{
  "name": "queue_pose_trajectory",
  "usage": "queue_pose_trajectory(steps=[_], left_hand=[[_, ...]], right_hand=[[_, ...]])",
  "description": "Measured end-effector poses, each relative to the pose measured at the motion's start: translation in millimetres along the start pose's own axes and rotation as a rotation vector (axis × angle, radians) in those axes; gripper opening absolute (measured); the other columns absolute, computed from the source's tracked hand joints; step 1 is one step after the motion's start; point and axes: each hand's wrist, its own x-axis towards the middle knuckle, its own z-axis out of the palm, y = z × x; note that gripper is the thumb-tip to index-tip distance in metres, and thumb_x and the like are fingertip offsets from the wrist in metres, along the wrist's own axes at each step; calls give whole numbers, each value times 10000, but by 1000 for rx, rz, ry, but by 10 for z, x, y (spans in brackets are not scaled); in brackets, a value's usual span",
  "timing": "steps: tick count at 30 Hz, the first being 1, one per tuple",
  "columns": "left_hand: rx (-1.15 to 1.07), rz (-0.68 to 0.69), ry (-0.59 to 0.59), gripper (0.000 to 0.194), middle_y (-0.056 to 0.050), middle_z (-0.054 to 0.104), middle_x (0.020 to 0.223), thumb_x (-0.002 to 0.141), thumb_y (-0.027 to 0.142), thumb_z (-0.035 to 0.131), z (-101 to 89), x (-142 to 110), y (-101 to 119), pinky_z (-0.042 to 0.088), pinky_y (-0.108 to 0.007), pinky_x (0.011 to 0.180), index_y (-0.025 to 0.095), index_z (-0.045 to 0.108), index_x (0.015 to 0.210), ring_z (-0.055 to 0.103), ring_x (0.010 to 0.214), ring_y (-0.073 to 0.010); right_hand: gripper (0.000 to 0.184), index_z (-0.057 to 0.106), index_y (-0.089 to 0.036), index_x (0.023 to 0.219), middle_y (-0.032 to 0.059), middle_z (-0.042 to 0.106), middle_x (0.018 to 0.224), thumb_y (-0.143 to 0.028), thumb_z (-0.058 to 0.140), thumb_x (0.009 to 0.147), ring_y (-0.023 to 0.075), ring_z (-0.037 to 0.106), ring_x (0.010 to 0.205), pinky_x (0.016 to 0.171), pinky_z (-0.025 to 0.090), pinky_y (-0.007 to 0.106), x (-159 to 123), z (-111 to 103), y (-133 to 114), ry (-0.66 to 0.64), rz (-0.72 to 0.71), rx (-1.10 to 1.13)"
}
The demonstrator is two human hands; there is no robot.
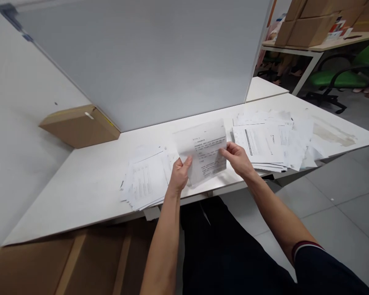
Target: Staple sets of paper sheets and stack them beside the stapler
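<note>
Between my two hands a printed sheet of paper (207, 162) is held up, tilted, above the front of the white table. My left hand (180, 174) pinches its left edge, thumb on the printed face. On the opposite edge my right hand (236, 159) grips it, also with the thumb in front. A loose pile of printed papers (144, 180) lies to the left of my left hand. Right of my right hand sits a larger, spread-out stack of papers (260, 141). The fingers behind the sheet are mostly hidden.
A whiteboard (160, 61) stands along the back of the white table (76, 184). In the left corner is a cardboard box (83, 129). Further boxes (307, 30) rest on another table at upper right, near a green chair (335, 78). Cardboard (89, 262) lies below the front edge.
</note>
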Motion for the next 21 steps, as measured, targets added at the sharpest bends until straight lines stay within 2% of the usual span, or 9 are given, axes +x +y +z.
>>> queue_pose_trajectory(steps=[3, 6, 11, 16, 21], left_hand=[[64, 161, 64, 398, -61, 691, 1068, 706, 386, 716, 0, -16, 169, 457, -417, 980, 206, 662, 1056, 556, 1150, -267], [95, 242, 122, 405, -54, 700, 1038, 694, 395, 726, -47, -30, 164, 459, -401, 976, 211, 667, 1050, 572, 1126, -252], [147, 226, 149, 378, -56, 706, 1031, 729, 394, 694, -149, -40, -19, 464, -387, 962, 197, 666, 1050, 603, 1076, -225], [142, 271, 144, 355, -49, 705, 1038, 746, 388, 679, -152, -28, -48, 455, -374, 970, 198, 668, 1045, 600, 1079, -212], [144, 221, 166, 356, -48, 705, 1031, 736, 410, 679, -149, -21, -78, 437, -374, 985, 196, 678, 1021, 605, 1060, -208]], right_hand=[[282, 544, -220, 847, 24, 668, 885, -485, 609, 774, 181, 616, 853, 797, 495, 338, -24, 113, -82, 59, -148, 1], [289, 544, -225, 893, 36, 663, 930, -495, 585, 799, 184, 613, 882, 816, 494, 339, -51, 184, 19, 36, -175, -1], [308, 562, -216, 1029, 55, 644, 1036, -451, 564, 830, 193, 594, 974, 873, 476, 352, -74, 226, 270, -59, -162, 2], [307, 573, -215, 1070, 55, 646, 1046, -428, 545, 850, 196, 590, 983, 888, 464, 358, -68, 219, 283, -45, -199, -16], [324, 568, -203, 1059, 64, 639, 1064, -437, 555, 835, 199, 583, 1003, 895, 460, 356, -72, 188, 293, -89, -145, -48]])
